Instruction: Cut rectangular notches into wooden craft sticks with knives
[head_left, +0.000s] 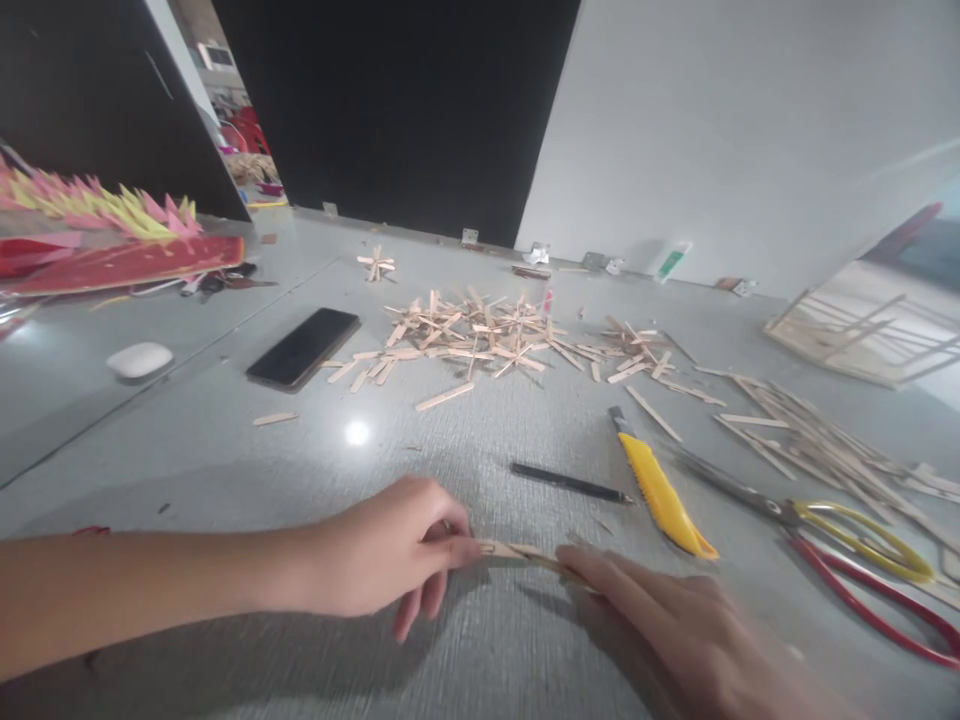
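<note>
Thin pale wooden stick [525,553], flat, narrow, lying low on the grey tabletop [480,440], just below the black pencil [570,484]. Stick is short, light tan, partly blurred. Left hand [390,555] comes in from the left edge, forearm stretched across, fingers curled, thumb and forefinger pinching the stick's left end. Right hand [675,630] enters from the lower right, palm down, fingers extended and close together, fingertips laid on the stick's right end; whether it pinches or only presses is not clear. Right hand blurred, wrist cut off by the bottom edge.

Right of the pencil: yellow knife [660,490], then scissors [847,530] with yellow and red handles, red loop partly cut off. Above the pencil: pile of cut sticks [480,335]. Up-left of the pencil: phone [304,347], screen dark, and a white case [139,360] further left. Far right of the pencil: long sticks [810,435] in a loose bundle, and a stick frame [862,335] beyond it. Stick's middle is hard to make out between the hands.
</note>
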